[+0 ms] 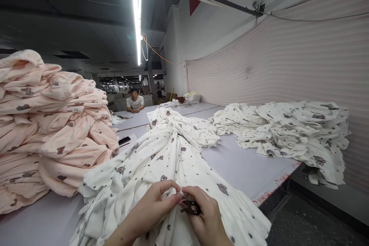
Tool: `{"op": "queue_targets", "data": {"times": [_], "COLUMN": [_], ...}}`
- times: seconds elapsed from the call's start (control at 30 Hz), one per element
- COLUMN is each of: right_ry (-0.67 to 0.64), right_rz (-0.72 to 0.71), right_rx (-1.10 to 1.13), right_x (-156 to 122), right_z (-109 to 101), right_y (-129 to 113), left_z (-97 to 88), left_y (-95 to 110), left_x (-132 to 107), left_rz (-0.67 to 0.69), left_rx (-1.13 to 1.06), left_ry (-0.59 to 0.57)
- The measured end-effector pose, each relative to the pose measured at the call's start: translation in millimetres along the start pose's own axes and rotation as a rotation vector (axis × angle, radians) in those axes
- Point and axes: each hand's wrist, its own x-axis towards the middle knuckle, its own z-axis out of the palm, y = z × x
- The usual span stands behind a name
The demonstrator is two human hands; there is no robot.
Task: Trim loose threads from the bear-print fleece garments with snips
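White cloth (161,157), printed with gray-brown figures and dark dots, lies in loose folds on the table (230,161), pinched up at 1 spot. Small black scissors (192,208) sit in the right hand (209,213), just above the cloth, pointing left.

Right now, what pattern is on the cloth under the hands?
White cloth with small dark spots, bigger grey-brown prints; best in the head view.

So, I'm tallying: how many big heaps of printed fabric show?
3: pink heap, left; middle white heap, under the hands; other white heap, right. More may be hidden.
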Motion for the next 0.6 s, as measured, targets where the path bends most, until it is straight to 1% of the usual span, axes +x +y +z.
{"op": "queue_targets", "data": {"times": [0.03, 0.1, 0.27, 0.37, 0.43, 0.5, 0.6], "right_ry": [-0.025, -0.034, 0.014, 0.032, 0.016, -0.016, -0.068], "right_rz": [0.02, 0.102, 0.338, 0.421, 0.414, 0.365, 0.314], "right_rx": [0.012, 0.047, 0.201, 0.277, 0.261, 0.185, 0.039], "right_x": [1.0, 2.5, 7.6, 8.2, 5.2, 0.6, -3.9], "right_z": [-0.3, -0.3, 2.4, -2.8, -9.7, -16.4, -22.0], "right_y": [0.9, 1.0, -4.9, -6.7, -6.9, -7.1, -8.9], "left_z": [-1.5, -0.7, 14.8, 20.0, 20.3, 20.3, 22.2], "left_y": [-1.0, -3.2, -6.1, -8.4, -10.6, -12.0, -10.8], "left_x": [-1.1, -2.7, -0.8, 1.1, 1.6, 1.8, 2.6], "left_rz": [-0.003, 0.009, 0.042, 0.039, 0.029, 0.025, 0.048], "left_rx": [0.013, 0.006, -0.093, -0.147, -0.181, -0.192, -0.156], "left_ry": [-0.034, -0.075, -0.012, 0.062, 0.114, 0.138, 0.115]}}
